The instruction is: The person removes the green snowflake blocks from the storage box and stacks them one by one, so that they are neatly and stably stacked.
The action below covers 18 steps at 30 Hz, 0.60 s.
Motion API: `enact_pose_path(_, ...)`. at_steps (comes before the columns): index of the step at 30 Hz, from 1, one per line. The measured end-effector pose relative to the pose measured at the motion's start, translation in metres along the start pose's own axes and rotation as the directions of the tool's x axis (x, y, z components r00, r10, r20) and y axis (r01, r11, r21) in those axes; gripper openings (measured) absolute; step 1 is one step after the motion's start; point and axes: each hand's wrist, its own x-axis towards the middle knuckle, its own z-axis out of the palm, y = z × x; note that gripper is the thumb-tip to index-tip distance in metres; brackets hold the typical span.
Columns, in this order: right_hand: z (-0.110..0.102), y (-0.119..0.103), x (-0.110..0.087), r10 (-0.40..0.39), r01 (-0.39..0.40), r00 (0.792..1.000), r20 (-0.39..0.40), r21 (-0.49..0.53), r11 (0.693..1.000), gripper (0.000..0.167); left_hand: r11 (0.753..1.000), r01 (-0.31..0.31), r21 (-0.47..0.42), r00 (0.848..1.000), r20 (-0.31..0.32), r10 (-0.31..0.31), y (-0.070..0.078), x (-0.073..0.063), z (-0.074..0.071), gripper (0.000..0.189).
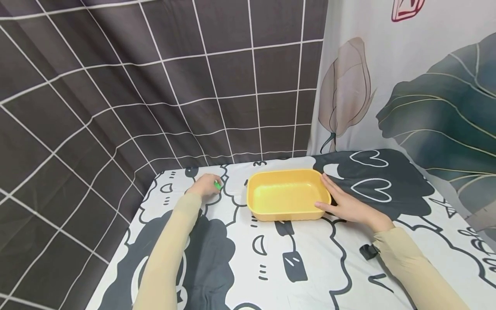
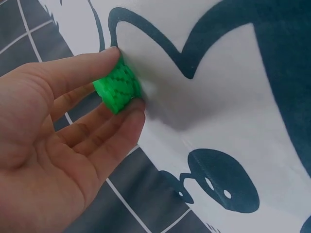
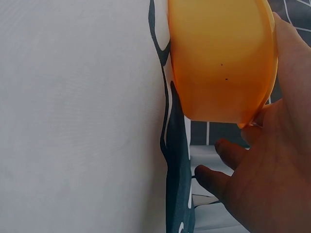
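My left hand [image 1: 205, 185] pinches a small green piece with a knobbly textured surface [image 2: 119, 87] between thumb and fingertips, close above the patterned cloth. Most of this piece is hidden by the hand in the head view. A yellow rectangular plastic basin [image 1: 288, 217] stands upright to the right, with nothing inside it. On its right end, my right hand [image 1: 346, 206] holds the rim, thumb over the near corner and fingers along the outside. The right wrist view has the basin's orange-looking outer wall [image 3: 223, 63] beside the thumb, while some fingers stand apart from it.
A black-and-white cartoon cloth [image 1: 252, 275] covers the surface. Behind it hangs a dark curtain with a white grid [image 1: 232, 77], and at the right a white curtain with leaf prints [image 1: 348, 99]. A small black object [image 1: 368, 252] sits by the right wrist.
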Motion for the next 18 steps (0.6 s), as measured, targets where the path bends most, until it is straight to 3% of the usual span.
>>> enact_pose_path(6,0.002,0.001,-0.001,-0.009,0.009,1.0,0.001,0.004,1.0,0.098,1.0,0.022,-0.017,0.999,0.024,-0.022,0.007,-0.004,-0.003,0.034)
enact_pose_path(13,0.004,0.006,0.0,-0.002,0.002,1.0,-0.003,0.007,1.0,0.099,0.999,0.051,-0.013,0.998,0.036,-0.05,0.003,-0.001,0.0,0.045)
enact_pose_path(16,-0.002,0.006,-0.003,-0.018,0.018,1.0,-0.008,0.012,1.0,0.102,0.998,0.037,-0.048,0.999,-0.003,-0.037,-0.001,-0.004,0.001,0.055)
enact_pose_path(18,-0.011,0.004,-0.006,-0.061,0.062,0.997,-0.053,0.015,0.998,0.102,0.997,0.015,-0.077,0.997,-0.078,-0.021,-0.002,-0.011,-0.001,0.059)
